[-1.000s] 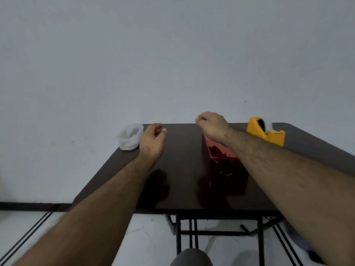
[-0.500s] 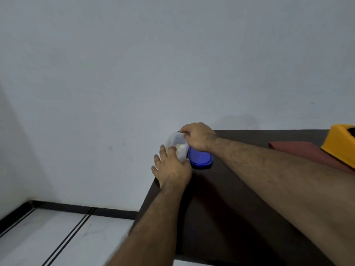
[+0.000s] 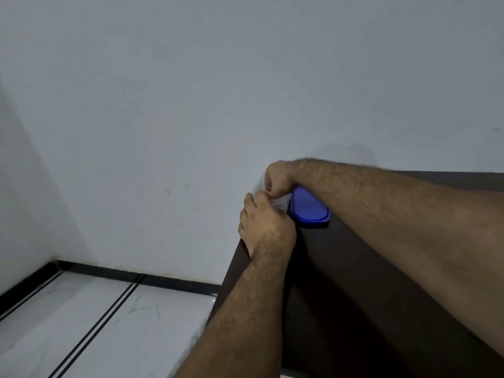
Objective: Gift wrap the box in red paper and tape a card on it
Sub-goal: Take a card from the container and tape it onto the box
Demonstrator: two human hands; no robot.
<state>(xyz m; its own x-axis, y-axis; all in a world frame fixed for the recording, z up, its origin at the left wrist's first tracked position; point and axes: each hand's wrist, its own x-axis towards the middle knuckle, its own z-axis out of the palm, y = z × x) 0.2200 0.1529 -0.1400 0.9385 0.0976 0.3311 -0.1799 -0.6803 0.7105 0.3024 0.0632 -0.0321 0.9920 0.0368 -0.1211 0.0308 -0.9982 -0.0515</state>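
Observation:
A clear plastic container [image 3: 281, 202] stands at the far left corner of the dark table [image 3: 354, 282]. My left hand [image 3: 266, 227] grips its near side. My right hand [image 3: 278, 180] reaches over the top with its fingers curled down at the container's opening; whether they pinch anything is hidden. A blue lid [image 3: 309, 210] lies flat on the table just right of the container, partly under my right forearm. The red paper, the box and the yellow tape dispenser are out of view.
The table's left edge drops to a white tiled floor [image 3: 95, 323] with black lines. A grey wall [image 3: 191, 91] stands right behind the table. A faint strip of red shows at the far right edge, past my right arm.
The view has swung further left, so the tape dispenser and red paper left the frame. My left hand closed onto the container's side, and my right hand's fingers curled down into its opening.

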